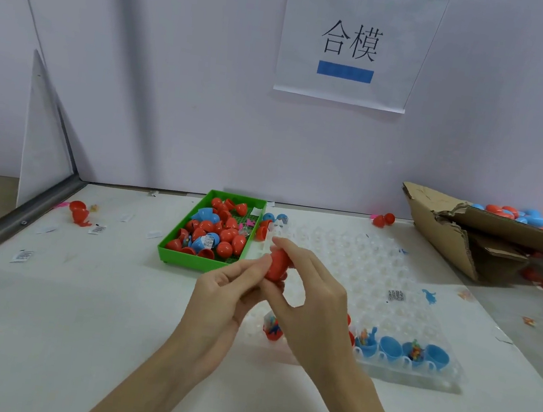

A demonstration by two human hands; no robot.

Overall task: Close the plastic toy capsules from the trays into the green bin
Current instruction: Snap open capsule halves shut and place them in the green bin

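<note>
Both hands meet over the table's middle around one red capsule [277, 264]. My left hand [228, 298] grips it from below and the left, my right hand [311, 297] from above and the right. Just behind them stands the green bin [167, 251], holding several red and blue capsules. A clear plastic tray [375, 274] with many round cells lies to the right. Its near row holds open blue capsule halves [391, 349] with small toys inside, and a red half [272, 332] shows under my wrists.
A torn cardboard box [473, 239] with red and blue capsules lies at the right rear. Loose red capsules [79, 211] and paper slips are scattered on the left of the white table. Two red capsules [384, 219] sit by the back wall.
</note>
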